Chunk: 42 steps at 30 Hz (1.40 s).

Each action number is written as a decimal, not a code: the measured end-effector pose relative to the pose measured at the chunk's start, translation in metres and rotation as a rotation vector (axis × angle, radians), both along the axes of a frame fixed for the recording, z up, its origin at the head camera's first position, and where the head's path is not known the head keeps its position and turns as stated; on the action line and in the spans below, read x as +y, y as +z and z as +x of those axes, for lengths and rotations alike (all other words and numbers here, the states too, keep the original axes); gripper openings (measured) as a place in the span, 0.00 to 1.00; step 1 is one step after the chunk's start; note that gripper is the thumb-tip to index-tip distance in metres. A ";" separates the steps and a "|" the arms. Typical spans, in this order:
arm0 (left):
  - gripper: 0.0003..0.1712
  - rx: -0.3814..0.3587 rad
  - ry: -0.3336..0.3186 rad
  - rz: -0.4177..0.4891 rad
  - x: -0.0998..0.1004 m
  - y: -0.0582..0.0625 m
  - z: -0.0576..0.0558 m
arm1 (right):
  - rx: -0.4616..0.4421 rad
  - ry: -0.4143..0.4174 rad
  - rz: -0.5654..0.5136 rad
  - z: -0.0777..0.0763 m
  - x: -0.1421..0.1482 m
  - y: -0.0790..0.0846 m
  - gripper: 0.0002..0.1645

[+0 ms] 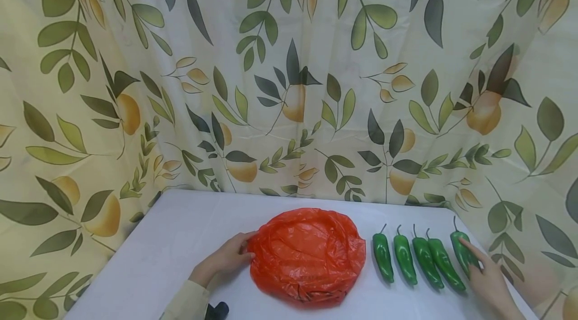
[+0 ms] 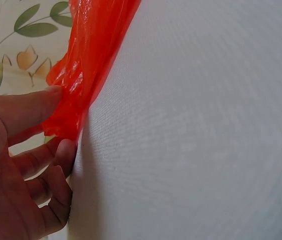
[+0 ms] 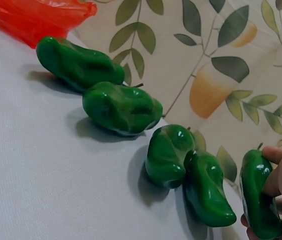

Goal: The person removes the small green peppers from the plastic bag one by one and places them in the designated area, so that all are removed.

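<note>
A red plastic bag (image 1: 307,255), round and crumpled, lies on the white table with dark print near its front edge. My left hand (image 1: 230,255) pinches the bag's left edge; in the left wrist view the thumb (image 2: 33,107) lies on the red film and the other fingers curl behind and below. At the table's right side my right hand (image 1: 489,280) grips a green pepper (image 1: 461,247), stem pointing away. The right wrist view shows fingers round that pepper (image 3: 257,192). Left of it several more green peppers (image 1: 405,260) lie in a row, the two nearest it touching.
The white table (image 1: 198,214) ends at a patterned curtain (image 1: 280,109) behind and on both sides. A small black object (image 1: 219,311) shows at the bottom edge beside the left sleeve (image 1: 187,302). The pepper row sits between the bag and my right hand.
</note>
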State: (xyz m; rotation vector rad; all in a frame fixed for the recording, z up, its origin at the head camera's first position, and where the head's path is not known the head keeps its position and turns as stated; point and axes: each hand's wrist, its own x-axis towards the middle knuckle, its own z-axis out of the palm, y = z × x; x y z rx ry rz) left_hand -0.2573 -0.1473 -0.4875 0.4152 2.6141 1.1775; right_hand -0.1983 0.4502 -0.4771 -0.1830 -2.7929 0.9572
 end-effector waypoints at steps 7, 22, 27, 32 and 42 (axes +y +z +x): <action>0.34 0.004 -0.001 0.001 -0.001 -0.001 -0.001 | -0.093 0.035 -0.131 0.000 0.004 -0.004 0.42; 0.34 0.006 0.004 0.007 -0.001 -0.002 0.000 | -0.181 0.007 -0.082 -0.002 0.008 -0.009 0.37; 0.35 -0.005 0.013 0.003 -0.001 -0.001 0.002 | -0.160 -0.034 -0.047 -0.002 0.007 -0.011 0.35; 0.34 0.001 0.013 0.001 -0.001 0.000 0.003 | -0.156 -0.066 -0.026 -0.002 0.007 -0.012 0.35; 0.35 -0.006 0.023 0.000 0.000 0.001 0.002 | -0.231 -0.134 -0.111 -0.005 0.006 -0.013 0.38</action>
